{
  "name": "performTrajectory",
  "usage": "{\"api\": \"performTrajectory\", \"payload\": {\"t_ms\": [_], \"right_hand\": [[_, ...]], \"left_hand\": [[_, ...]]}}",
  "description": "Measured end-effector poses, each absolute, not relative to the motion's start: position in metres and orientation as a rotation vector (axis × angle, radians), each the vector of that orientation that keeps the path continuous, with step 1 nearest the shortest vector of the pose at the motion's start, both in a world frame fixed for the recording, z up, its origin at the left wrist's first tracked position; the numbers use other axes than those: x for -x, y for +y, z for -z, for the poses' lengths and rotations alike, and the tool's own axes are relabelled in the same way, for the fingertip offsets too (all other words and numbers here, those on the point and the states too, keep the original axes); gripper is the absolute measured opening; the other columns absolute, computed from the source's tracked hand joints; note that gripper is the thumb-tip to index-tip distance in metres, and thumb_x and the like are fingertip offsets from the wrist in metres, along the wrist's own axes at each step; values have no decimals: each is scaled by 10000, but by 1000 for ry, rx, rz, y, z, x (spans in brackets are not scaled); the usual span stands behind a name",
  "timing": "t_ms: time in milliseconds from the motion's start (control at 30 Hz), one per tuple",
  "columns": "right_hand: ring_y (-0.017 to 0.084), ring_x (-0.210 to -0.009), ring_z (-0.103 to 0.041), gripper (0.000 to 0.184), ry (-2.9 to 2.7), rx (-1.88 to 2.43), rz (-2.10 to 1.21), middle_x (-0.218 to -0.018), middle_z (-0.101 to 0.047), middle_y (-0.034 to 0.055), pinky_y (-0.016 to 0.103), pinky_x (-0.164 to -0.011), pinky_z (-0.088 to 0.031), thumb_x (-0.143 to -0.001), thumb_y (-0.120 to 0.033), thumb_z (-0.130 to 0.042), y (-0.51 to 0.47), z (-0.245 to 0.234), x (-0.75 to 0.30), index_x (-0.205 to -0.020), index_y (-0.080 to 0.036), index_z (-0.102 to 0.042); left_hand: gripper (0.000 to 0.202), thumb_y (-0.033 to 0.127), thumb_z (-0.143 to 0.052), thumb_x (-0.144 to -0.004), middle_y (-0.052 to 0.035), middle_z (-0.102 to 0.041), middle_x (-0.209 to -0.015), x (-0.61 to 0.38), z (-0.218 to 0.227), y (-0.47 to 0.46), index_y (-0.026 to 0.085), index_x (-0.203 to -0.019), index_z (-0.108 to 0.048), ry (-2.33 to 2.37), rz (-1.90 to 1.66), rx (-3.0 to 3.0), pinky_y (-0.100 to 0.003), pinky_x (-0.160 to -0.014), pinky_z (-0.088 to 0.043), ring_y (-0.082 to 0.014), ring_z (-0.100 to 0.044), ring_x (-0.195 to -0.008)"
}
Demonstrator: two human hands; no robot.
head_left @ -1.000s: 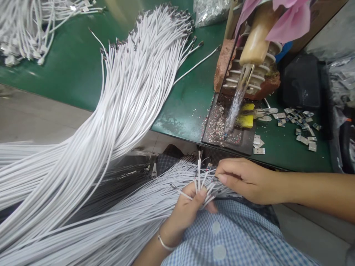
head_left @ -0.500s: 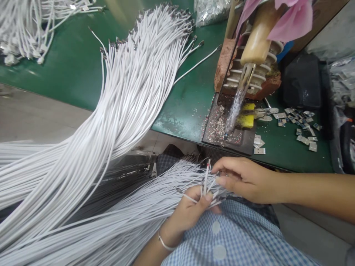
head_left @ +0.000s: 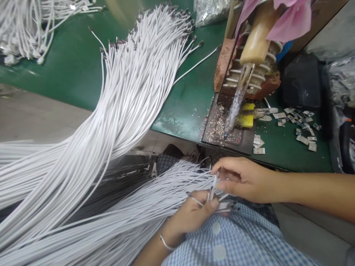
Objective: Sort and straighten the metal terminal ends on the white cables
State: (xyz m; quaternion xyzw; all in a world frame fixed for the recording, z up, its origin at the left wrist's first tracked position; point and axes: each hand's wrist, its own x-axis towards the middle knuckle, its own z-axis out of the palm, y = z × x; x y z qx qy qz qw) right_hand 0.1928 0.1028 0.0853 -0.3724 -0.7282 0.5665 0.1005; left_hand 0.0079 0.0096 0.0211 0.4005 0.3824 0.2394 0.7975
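Observation:
Several white cables [head_left: 213, 189] with dark, bare-looking tips are gripped between the thumb and fingers of my left hand [head_left: 188, 214]. Their short ends fan out above and beside the thumb. My right hand [head_left: 244, 179] is curled just above, its thumb and fingertips closed about the upright end of one cable; the exact contact is partly hidden. A large bundle of white cables [head_left: 155, 192] runs from the lower left to my hands, over my lap beside the blue checked garment [head_left: 244, 232].
On the green table [head_left: 177, 111] lies another thick bundle of white cables [head_left: 133, 81]. A wooden-handled soldering iron [head_left: 253, 44] rests in a coil stand over a solder-spattered tray [head_left: 216, 129] with a yellow sponge [head_left: 245, 121]. Metal USB plugs [head_left: 303, 138] are scattered at the right.
My left hand has moved slightly right with the cables, bringing one end to my right fingertips. The right fingers have closed in on that end.

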Motion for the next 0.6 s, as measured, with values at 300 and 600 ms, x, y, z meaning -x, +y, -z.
{"api": "performTrajectory", "payload": {"t_ms": [300, 600], "right_hand": [[80, -510, -402, 184, -2182, 1050, -1688, -571, -445, -28, 188, -469, -322, -816, -234, -507, 103, -85, -193, -666, -135, -544], [73, -501, -393, 207, -1984, 1136, -1838, -623, -463, -40, 181, -445, -332, -785, -301, -579, 100, -86, -194, -897, -129, -556]], "left_hand": [[324, 396, -459, -876, -80, -697, -777, -7, -19, 5, 135, -847, -648, 833, -580, -848, -326, -747, -471, -208, -639, -777], [352, 370, -473, -873, -54, -644, -689, -8, -19, 9, 112, -756, -680, 915, -507, -1015, -256, -642, -425, -153, -563, -658]]}}
